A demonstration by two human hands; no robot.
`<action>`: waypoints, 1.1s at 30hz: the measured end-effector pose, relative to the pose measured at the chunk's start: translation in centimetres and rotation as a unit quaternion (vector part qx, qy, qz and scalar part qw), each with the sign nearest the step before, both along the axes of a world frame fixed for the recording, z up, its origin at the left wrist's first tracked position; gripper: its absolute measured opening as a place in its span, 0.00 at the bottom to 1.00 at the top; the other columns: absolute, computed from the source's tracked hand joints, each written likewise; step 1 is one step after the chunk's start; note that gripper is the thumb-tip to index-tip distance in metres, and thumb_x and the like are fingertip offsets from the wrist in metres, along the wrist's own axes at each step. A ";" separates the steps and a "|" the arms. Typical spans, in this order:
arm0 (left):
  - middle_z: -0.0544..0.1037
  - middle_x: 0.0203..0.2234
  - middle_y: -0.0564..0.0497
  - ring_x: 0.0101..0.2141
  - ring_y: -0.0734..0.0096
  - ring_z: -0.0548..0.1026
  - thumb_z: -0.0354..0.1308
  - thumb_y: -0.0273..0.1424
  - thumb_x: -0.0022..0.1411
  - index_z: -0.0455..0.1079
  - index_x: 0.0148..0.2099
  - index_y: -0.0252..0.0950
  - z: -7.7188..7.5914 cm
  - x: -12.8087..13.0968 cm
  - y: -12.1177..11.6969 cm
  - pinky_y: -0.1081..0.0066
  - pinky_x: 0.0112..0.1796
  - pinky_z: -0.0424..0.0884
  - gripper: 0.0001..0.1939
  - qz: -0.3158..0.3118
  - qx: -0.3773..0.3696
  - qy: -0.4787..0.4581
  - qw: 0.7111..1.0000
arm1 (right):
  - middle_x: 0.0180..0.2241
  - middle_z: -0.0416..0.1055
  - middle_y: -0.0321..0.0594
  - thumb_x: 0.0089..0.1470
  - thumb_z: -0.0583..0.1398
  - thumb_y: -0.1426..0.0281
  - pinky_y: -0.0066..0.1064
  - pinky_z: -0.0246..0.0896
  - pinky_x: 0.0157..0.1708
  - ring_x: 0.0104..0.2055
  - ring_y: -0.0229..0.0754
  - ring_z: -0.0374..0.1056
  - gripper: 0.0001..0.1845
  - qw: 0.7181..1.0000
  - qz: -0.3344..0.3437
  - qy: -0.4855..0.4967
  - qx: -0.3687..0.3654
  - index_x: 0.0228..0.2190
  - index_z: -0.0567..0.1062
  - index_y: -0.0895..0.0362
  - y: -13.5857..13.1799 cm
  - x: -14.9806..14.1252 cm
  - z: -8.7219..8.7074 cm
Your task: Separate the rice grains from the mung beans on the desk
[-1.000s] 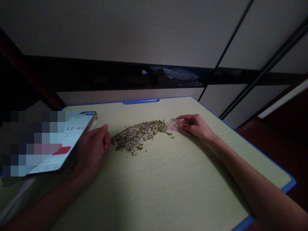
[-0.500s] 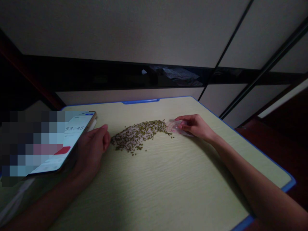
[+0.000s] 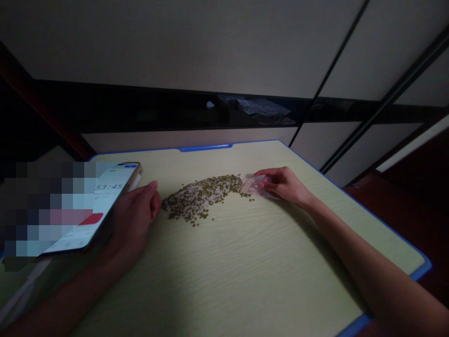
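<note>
A long heap of mung beans mixed with pale grains like rice (image 3: 205,196) lies on the table, with a few beans scattered along its near edge. My right hand (image 3: 282,185) pinches a thin clear plastic piece with pink markings and a curved edge, like a protractor (image 3: 249,185); it lies low at the heap's right end. My left hand (image 3: 135,215) rests at the heap's left end, its fingers curled in. Whatever those fingers may hold is hidden. Beside this hand a phone (image 3: 105,201) stands tilted, its lit screen partly blurred out.
The pale table (image 3: 224,267) has a blue rim and a blue handle (image 3: 206,148) at its far edge. Behind it rises a cabinet (image 3: 182,47) with a dark glass band. A white cable (image 3: 30,285) runs below the phone on the left.
Hardly anything differs. My right hand and forearm have shifted very slightly to the left; the heap and my left hand look the same.
</note>
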State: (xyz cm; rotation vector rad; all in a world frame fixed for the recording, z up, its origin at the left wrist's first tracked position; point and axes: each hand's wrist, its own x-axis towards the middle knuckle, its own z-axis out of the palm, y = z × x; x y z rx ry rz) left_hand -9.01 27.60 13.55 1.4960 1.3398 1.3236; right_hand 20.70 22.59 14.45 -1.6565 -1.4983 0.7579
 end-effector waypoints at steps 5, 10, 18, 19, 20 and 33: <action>0.57 0.08 0.56 0.14 0.72 0.55 0.53 0.41 0.51 0.54 0.12 0.40 0.2 0.1 -0.1 0.65 0.21 0.51 0.21 0.003 -0.003 0.011 1.000 | 0.17 0.64 0.35 0.42 0.60 0.69 0.27 0.43 0.18 0.17 0.31 0.49 0.24 1.000 -0.007 -0.020 0.005 0.41 0.77 0.69 0.1 -0.2 0.0; 0.57 0.08 0.56 0.14 0.72 0.56 0.53 0.40 0.52 0.54 0.12 0.40 0.3 0.2 -0.3 0.66 0.20 0.50 0.21 0.000 0.004 0.016 1.000 | 0.18 0.66 0.36 0.43 0.61 0.69 0.26 0.45 0.18 0.19 0.32 0.51 0.22 0.999 -0.003 -0.037 0.027 0.40 0.78 0.67 0.1 -0.1 -0.2; 0.57 0.08 0.57 0.14 0.73 0.55 0.53 0.40 0.53 0.54 0.12 0.39 -0.1 0.0 0.1 0.67 0.20 0.51 0.22 -0.009 0.011 0.009 1.000 | 0.19 0.67 0.35 0.43 0.61 0.69 0.24 0.48 0.17 0.19 0.32 0.54 0.20 0.999 0.030 -0.014 0.038 0.39 0.79 0.67 0.2 0.0 -0.5; 0.57 0.08 0.57 0.14 0.73 0.55 0.53 0.39 0.53 0.54 0.12 0.39 0.0 0.0 0.0 0.67 0.19 0.50 0.21 -0.008 0.006 0.001 1.000 | 0.18 0.66 0.35 0.43 0.61 0.69 0.24 0.47 0.17 0.19 0.31 0.53 0.20 0.999 0.027 -0.016 0.038 0.39 0.79 0.67 0.1 0.0 -0.5; 0.57 0.08 0.56 0.14 0.73 0.55 0.53 0.39 0.52 0.54 0.12 0.39 0.1 0.1 0.0 0.67 0.19 0.50 0.21 -0.006 0.002 -0.002 1.000 | 0.18 0.66 0.35 0.43 0.61 0.69 0.24 0.47 0.17 0.19 0.31 0.53 0.20 0.999 0.024 -0.019 0.038 0.39 0.79 0.67 0.1 -0.1 -0.4; 0.57 0.08 0.56 0.14 0.72 0.55 0.52 0.37 0.55 0.54 0.13 0.39 0.1 0.0 -0.2 0.66 0.20 0.50 0.22 -0.002 -0.011 0.010 1.000 | 0.20 0.68 0.38 0.43 0.60 0.69 0.27 0.52 0.21 0.21 0.34 0.56 0.21 0.998 0.016 -0.038 0.046 0.40 0.79 0.68 0.1 -0.7 -0.4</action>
